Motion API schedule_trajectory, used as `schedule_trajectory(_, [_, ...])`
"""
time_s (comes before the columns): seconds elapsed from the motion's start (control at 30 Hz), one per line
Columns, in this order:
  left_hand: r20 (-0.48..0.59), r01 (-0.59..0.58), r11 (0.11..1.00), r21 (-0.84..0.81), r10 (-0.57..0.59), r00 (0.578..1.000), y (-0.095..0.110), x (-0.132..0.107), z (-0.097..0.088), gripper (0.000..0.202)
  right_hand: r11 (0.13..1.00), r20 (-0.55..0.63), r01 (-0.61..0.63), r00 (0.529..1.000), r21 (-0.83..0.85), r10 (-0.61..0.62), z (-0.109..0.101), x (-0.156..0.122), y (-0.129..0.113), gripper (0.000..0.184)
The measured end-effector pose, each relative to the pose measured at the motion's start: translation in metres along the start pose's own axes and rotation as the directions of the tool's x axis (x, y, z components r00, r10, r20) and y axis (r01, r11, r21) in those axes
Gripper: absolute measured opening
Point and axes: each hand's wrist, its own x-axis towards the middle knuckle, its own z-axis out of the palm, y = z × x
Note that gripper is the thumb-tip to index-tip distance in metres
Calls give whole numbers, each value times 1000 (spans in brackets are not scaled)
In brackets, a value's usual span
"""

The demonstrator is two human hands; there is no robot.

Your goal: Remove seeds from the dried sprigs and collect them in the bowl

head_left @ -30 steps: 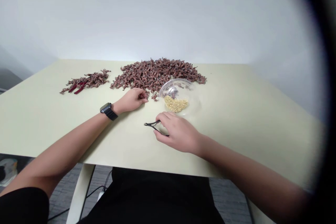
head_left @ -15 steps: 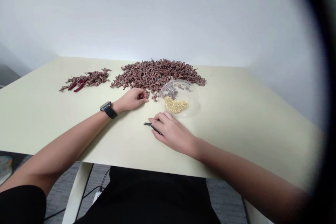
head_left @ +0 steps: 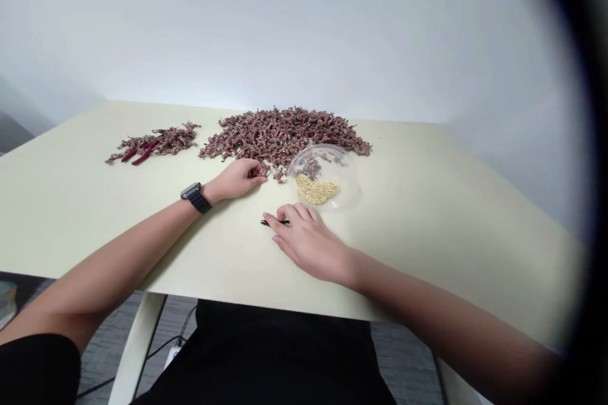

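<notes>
My left hand (head_left: pixel 237 178), with a dark watch (head_left: pixel 191 192) on its wrist, rests at the front edge of a large heap of small reddish-brown twisted pieces (head_left: pixel 289 133). Its fingers are curled into a pinch, and what they hold is hidden. Closer to me, my right hand (head_left: pixel 311 243) lies low over the table, fingers bent around small dark pliers (head_left: pixel 266 223). The tips of the pliers point left, while the fingers cover most of the handles. Just beyond the right hand is a clear round plastic bowl (head_left: pixel 349 193) with small gold-coloured bits (head_left: pixel 317 190) in it.
Left of the heap lies a smaller pile of the same brown pieces (head_left: pixel 173 139), with a red-handled tool (head_left: pixel 142 154) on it. Everything stands on a pale yellow table (head_left: pixel 427 202) against a white wall. Cables and a white block (head_left: pixel 171 354) are below the table.
My right fingers have shifted over the pliers, the index finger now reaching across them and hiding more of the tool. The left hand has hardly moved.
</notes>
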Motion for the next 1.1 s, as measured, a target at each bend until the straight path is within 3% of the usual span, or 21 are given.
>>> schedule_trajectory(0.17, [-3,-5,1000,4,5,1000,0,0,0,24,1000,-62,11,998,12,-10,-9,0,0,43])
schedule_trajectory(0.3, [-2,-15,1000,18,15,1000,-2,0,2,23,997,-241,44,970,71,-25,-30,2,12,29])
schedule_trajectory(0.43, [-17,-10,999,47,11,1000,-4,1,4,25,988,-370,-153,917,11,146,-41,3,38,28])
schedule_trajectory(0.57, [-43,-13,996,94,17,999,-2,1,6,25,969,-274,-229,942,-94,196,-33,6,58,30])
schedule_trajectory(0.7, [-58,-28,991,133,36,998,-1,2,9,26,957,-181,-248,959,-152,220,-23,9,62,28])
schedule_trajectory(1.1, [-78,-65,971,231,86,993,0,3,18,23,912,-147,-306,950,-272,274,-22,21,55,21])
